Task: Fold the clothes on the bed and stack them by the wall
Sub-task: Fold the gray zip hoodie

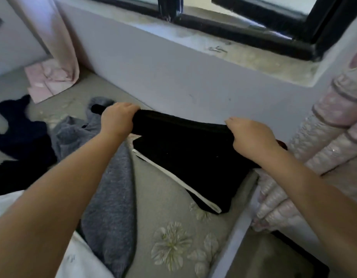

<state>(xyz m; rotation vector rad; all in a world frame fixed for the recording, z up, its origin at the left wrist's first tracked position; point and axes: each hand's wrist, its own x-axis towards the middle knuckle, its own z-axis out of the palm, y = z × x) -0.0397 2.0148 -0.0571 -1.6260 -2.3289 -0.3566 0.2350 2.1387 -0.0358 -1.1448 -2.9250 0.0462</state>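
A black garment (185,157) with a white side stripe (177,179) lies on the grey flowered bed sheet (169,227), close to the wall (173,77). My left hand (118,120) grips its far folded edge on the left. My right hand (252,135) grips the same edge on the right. Between the hands the edge is stretched and lifted a little off the bed. A grey fleecy garment (111,187) lies unfolded under my left forearm. A dark navy garment (23,141) lies crumpled at the far left.
A folded pink cloth (47,79) sits by the wall under a pink curtain (59,37). A pink quilted cover (324,137) stands piled at the right. White fabric (77,257) lies at the lower left. The window sill (243,53) runs above the wall.
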